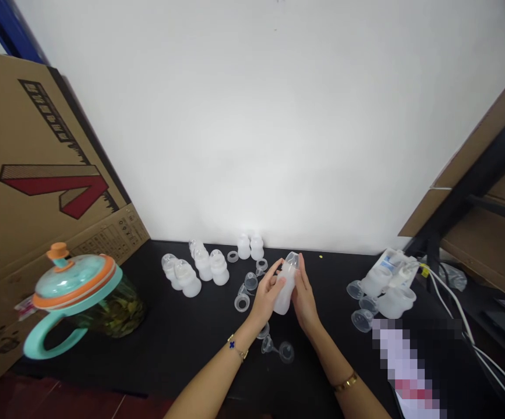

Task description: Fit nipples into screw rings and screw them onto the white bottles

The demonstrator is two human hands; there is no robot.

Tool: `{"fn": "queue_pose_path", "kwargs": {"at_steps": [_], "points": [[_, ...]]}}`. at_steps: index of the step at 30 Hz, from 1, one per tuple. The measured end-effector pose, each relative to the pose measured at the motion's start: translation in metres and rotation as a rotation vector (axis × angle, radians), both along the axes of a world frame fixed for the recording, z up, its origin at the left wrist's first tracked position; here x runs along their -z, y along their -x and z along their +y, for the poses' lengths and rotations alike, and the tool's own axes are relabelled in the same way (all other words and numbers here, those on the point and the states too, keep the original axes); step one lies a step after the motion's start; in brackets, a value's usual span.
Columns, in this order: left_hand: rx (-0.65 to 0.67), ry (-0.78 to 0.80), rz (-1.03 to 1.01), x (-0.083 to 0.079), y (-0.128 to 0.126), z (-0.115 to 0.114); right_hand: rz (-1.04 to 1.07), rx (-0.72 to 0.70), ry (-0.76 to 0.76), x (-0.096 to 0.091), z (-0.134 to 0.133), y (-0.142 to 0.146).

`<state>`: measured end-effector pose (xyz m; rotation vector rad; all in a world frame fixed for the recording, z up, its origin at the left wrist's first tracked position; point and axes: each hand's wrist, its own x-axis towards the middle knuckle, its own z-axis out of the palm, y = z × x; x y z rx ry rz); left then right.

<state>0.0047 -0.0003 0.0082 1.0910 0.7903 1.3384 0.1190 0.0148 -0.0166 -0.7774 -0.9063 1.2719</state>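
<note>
Both my hands hold one small translucent white bottle [285, 288] with a clear teat on top, just above the black table [182, 343]. My left hand [267, 295] wraps its fingers round the bottle's left side. My right hand [303, 298] presses against its right side, fingers up toward the teat. Loose clear teats [278, 348] and white rings [242, 302] lie around my hands. Several assembled bottles [200, 267] stand in a group to the back left.
A teal and orange jug [80, 297] with leaves inside stands at the left, in front of a cardboard box [38, 174]. More bottles and clear caps [381, 291] lie at the right beside white cables [457, 314] and a dark shelf frame [475, 186].
</note>
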Motion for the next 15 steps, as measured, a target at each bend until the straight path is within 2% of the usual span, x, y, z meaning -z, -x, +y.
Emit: {"fn": "queue_pose_path", "kwargs": {"at_steps": [5,10,15], "points": [[-0.09,-0.077,0.028,0.001,-0.005,-0.006,-0.108,0.087,-0.074,0.006,-0.008,0.011],[-0.133,-0.125,0.088,0.005,-0.011,-0.014,-0.169,0.146,-0.094,0.002,-0.018,0.017],[-0.167,-0.156,0.115,0.003,-0.014,-0.02,-0.224,0.151,-0.145,0.0,-0.025,0.016]]}}
